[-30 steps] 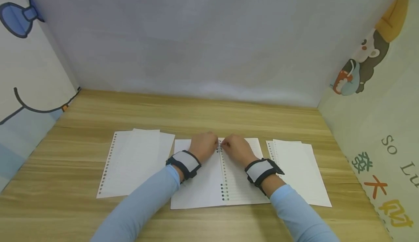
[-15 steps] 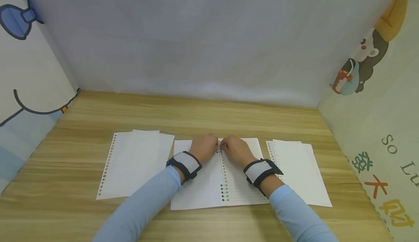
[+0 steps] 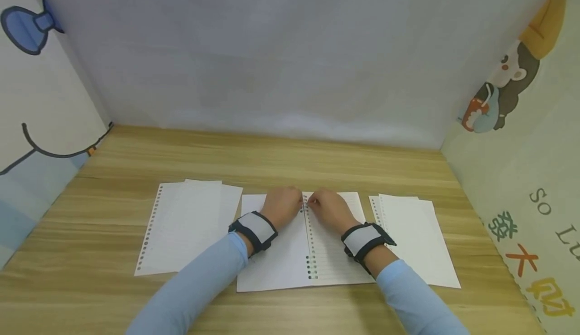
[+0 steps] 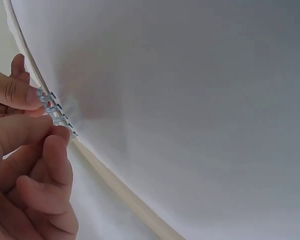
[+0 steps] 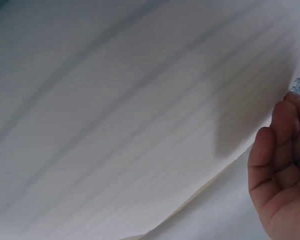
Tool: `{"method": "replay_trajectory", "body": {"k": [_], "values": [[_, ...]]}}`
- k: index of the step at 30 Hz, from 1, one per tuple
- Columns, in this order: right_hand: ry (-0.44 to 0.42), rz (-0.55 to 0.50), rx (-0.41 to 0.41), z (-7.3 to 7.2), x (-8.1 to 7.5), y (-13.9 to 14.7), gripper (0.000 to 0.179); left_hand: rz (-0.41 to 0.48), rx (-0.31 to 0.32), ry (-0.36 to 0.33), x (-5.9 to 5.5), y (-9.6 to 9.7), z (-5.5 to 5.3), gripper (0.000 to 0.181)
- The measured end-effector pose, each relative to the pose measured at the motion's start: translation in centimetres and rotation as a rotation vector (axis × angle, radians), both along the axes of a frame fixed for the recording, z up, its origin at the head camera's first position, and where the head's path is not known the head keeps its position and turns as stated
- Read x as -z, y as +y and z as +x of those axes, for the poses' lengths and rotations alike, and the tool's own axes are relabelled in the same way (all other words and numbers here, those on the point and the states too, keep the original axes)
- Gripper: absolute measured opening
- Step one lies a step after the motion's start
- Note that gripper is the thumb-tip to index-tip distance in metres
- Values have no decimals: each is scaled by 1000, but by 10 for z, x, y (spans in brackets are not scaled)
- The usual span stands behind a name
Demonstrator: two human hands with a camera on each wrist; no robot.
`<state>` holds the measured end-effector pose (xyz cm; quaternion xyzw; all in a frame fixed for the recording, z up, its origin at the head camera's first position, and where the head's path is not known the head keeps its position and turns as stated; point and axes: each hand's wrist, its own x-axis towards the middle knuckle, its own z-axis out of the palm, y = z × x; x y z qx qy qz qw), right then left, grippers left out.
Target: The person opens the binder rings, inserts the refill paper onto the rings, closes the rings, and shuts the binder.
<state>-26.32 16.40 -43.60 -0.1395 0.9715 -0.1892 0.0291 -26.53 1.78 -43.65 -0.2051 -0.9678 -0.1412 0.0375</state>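
An open loose-leaf notebook [image 3: 274, 272] lies in the middle of the table, a blank page on the left and a lined page on the right. At the top of its spine, my left hand [image 3: 282, 206] pinches a set of translucent bluish binder rings [image 4: 57, 114] between thumb and fingers. From the other side my right hand [image 3: 331, 209] pinches the same rings, its fingertips close to the left ones. A second set of binder rings [image 3: 311, 267] sits at the spine's lower end. In the right wrist view, the lined page [image 5: 140, 110] fills most of the picture.
Loose punched sheets [image 3: 190, 229] lie left of the notebook, partly under the left forearm. More punched sheets [image 3: 419, 239] lie to the right, beside the right wrist. A grey backdrop [image 3: 272, 63] rises behind the wooden table [image 3: 272, 153], and printed panels stand at both sides.
Both hands stay at the top rings with only slight finger and wrist shifts. The notebook and loose sheets keep their places.
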Motion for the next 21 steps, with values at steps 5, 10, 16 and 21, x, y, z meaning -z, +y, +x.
{"method": "replay_trajectory", "body": {"k": [5, 10, 16, 21], "values": [[0, 1, -34, 2, 0, 2, 14, 28, 41, -14, 1, -1, 1, 11], [4, 0, -43, 3, 1, 3, 15, 23, 57, -50, 0, 1, 1, 12], [3, 29, -44, 5, 0, 1, 16, -5, 59, -41, -2, 3, 2, 11], [-5, 52, -34, 6, -2, -2, 18, 0, 54, -61, -4, 2, 2, 10]]}}
